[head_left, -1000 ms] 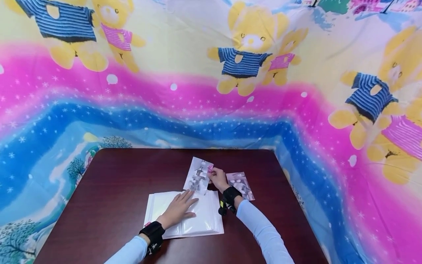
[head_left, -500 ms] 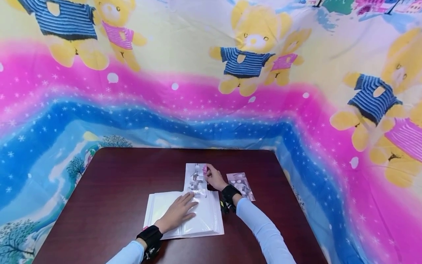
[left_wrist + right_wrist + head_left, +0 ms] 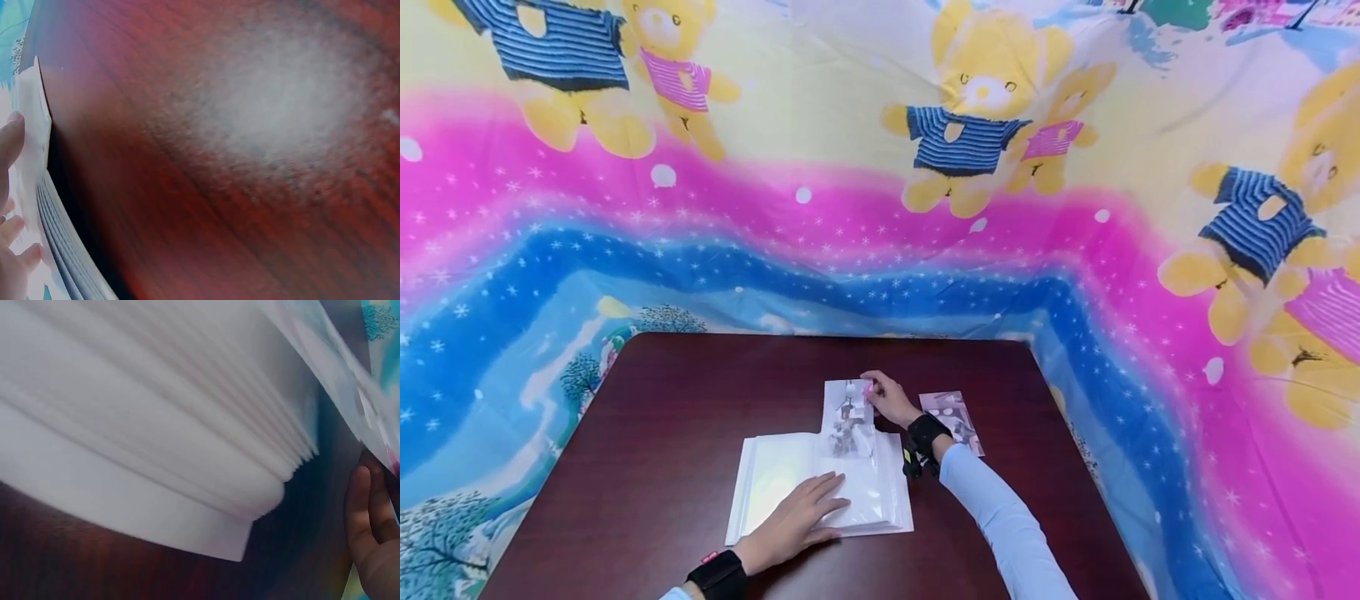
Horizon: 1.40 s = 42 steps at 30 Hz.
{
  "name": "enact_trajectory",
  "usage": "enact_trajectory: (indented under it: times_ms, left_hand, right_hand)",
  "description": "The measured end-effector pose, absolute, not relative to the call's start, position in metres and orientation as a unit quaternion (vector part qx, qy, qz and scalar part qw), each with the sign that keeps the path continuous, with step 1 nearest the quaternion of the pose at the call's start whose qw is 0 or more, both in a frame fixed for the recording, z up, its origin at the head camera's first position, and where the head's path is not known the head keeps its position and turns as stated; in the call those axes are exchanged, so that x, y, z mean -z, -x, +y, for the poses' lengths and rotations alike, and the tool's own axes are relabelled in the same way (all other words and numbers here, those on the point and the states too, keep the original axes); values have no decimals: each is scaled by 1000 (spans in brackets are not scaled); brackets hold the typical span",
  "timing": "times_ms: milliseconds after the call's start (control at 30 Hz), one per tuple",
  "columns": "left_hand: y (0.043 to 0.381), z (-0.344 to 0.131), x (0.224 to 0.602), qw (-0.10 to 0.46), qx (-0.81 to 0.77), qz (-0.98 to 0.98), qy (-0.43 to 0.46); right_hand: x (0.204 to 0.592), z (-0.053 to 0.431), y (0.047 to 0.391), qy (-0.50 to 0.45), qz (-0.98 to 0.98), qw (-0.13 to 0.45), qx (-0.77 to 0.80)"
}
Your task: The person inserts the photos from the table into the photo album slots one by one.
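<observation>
An album with white pages and clear sleeves lies spread on the table. My right hand pinches the upper right edge of a photo, whose lower end overlaps the top of the right-hand page. The right wrist view catches the photo tilted beyond the stacked page edges, with the fingers at its border. My left hand rests with fingers spread over the lower middle of the album. In the left wrist view its fingers lie along the white cover and pages.
To the right of the album, a second photo lies on the dark brown table, partly behind my right wrist. A cloth printed with bears hangs around the table's back and sides.
The photo has straightened and come down toward me over the album page, my right hand moving with it. My left hand has slid from the page's top toward the album's lower edge.
</observation>
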<state>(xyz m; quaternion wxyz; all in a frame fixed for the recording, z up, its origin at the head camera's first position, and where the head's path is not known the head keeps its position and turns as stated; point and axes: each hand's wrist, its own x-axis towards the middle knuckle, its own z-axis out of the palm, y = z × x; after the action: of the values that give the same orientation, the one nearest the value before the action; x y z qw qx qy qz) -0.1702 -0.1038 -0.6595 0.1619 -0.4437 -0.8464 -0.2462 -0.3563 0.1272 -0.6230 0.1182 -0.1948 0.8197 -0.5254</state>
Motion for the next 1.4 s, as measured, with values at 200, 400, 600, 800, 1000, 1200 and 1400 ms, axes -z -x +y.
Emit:
enact_trajectory:
  times_ms: [200, 400, 600, 800, 1000, 1200, 1400]
  left_hand:
    - [167, -102, 665, 176, 264, -839, 442]
    - [169, -102, 667, 176, 271, -835, 446]
    - [171, -104, 668, 162, 272, -839, 443]
    - [171, -103, 672, 164, 268, -841, 440]
    - [170, -102, 674, 174, 276, -837, 439]
    - [167, -89, 669, 166, 337, -836, 399]
    - [172, -91, 636, 186, 466, -846, 180]
  right_hand:
    - [633, 133, 340, 233, 816, 144, 510]
    - [638, 140, 334, 201, 810, 181, 520]
    - [635, 143, 330, 178, 799, 236, 524]
    - [634, 145, 321, 169, 801, 266, 509]
    - [637, 142, 314, 179, 821, 243, 485]
    - [621, 140, 301, 172, 810, 204, 522]
    - [595, 108, 278, 220, 766, 229, 559]
